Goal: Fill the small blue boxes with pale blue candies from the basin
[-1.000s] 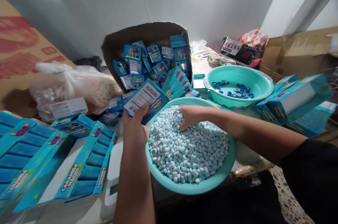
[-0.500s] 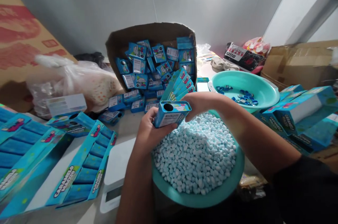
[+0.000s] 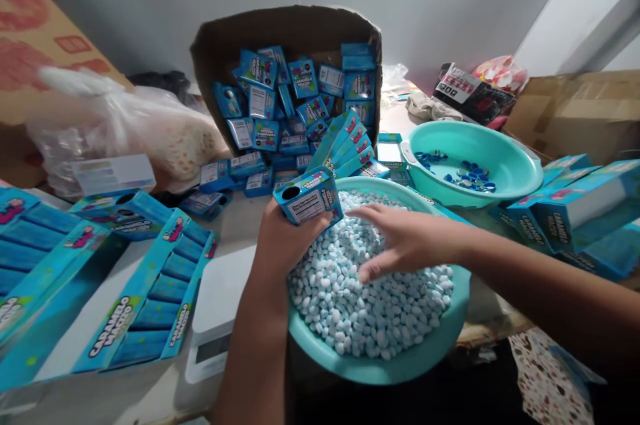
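Note:
A small blue tin (image 3: 311, 201) with a round dark hole in its top is gripped in my left hand (image 3: 287, 238), tilted over the rim of a teal basin (image 3: 380, 371). Small pale blue and white candies (image 3: 370, 318) fill that basin. Over the candies is my right hand (image 3: 395, 238), thumb and fingers spread, holding nothing. Its fingertips are close to the candy heap; I cannot tell whether they touch it. Behind the tin, flat blue cartons (image 3: 345, 145) lie fanned out.
A cardboard box (image 3: 220, 45) of blue tins lies on its side at the back. Display boxes (image 3: 130, 311) and a white scale (image 3: 220, 298) are on the left. Another teal basin (image 3: 490, 145) holds blue caps (image 3: 470, 175). Blue cartons (image 3: 580, 211) are stacked at right.
My right hand has come away from the tin, moved right and down over the candies and spread its fingers. The tin has shifted slightly left and tilted. The view has shifted a little.

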A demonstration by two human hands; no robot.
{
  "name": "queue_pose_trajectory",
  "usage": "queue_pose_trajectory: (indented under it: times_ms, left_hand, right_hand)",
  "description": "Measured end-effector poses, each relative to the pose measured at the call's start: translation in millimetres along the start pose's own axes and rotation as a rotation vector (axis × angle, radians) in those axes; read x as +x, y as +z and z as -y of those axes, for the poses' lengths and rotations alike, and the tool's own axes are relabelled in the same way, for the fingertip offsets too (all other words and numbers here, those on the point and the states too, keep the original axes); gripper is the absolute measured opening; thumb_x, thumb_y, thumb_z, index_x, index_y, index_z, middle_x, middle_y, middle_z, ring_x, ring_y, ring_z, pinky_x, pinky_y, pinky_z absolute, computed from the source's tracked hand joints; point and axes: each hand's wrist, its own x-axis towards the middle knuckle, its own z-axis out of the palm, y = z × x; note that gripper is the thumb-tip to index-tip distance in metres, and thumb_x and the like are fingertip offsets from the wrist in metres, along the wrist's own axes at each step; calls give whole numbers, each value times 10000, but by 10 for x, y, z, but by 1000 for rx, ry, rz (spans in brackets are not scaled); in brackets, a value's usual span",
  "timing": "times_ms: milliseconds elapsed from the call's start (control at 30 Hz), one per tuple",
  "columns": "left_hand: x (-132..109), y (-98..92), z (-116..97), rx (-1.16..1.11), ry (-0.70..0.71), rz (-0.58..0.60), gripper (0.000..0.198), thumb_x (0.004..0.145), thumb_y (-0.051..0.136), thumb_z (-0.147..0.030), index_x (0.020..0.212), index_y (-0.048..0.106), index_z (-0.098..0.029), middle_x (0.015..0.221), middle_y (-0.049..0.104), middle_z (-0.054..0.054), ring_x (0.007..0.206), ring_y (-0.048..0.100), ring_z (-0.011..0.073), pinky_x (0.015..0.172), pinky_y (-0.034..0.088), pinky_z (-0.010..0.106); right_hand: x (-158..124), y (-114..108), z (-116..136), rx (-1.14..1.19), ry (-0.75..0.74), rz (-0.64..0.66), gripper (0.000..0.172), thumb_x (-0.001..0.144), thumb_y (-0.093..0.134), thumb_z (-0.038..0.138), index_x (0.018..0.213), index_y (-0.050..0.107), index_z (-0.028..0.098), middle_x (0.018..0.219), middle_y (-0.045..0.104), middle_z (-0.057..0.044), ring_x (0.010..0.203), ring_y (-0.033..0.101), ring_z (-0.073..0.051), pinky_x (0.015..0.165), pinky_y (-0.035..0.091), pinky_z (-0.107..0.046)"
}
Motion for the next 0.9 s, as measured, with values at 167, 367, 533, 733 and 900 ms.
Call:
queue_pose_trajectory:
  times_ms: [167, 367, 533, 733, 900]
  left_hand:
    - [-6, 12, 14, 0, 48, 15, 447, 632, 879, -370, 981, 737, -129, 957, 767, 77, 912, 743, 267, 803, 614, 361]
    - [-1, 9, 31, 63, 32, -52, 590, 622, 910, -410, 1095, 717, -116, 1056, 764, 112, 984, 735, 292, 869, 610, 393]
    - [39, 13, 92, -41, -55, 69, 637, 628, 922, -439, 1149, 701, -146, 1090, 766, 97, 1023, 735, 288, 905, 606, 389]
    - [52, 12, 97, -70, -23, 171, 643, 686, 893, -447, 1221, 668, -170, 1137, 758, 83, 1063, 726, 270, 942, 585, 376]
    - [55, 13, 98, 0, -9, 164, 624, 698, 883, -457, 1218, 658, -197, 1162, 749, 81, 1085, 715, 278, 954, 571, 389]
  right_hand:
    - [-35, 357, 24, -101, 35, -110, 1330, 602, 814, 768, 1666, 228, 225, 1724, 90, -199, 1582, 117, -455, 1265, 238, -632]
    - [323, 328, -232, -126, 32, -283, 1280, 591, 928, 430, 1649, 260, 161, 1703, 178, -213, 1587, 163, -396, 1284, 252, -553]
    - [436, 246, -346, -129, -29, -299, 1022, 662, 855, 418, 1569, 441, 195, 1554, 457, -182, 1468, 406, -375, 1202, 389, -523]
    - [307, 199, -186, 98, 80, -242, 856, 724, 786, 540, 1498, 531, 277, 1482, 571, -90, 1290, 583, -335, 1104, 485, -486]
    - [278, 147, -70, 276, 162, -250, 715, 822, 675, 685, 1408, 619, 279, 1465, 607, -59, 1355, 554, -311, 1186, 416, -459]
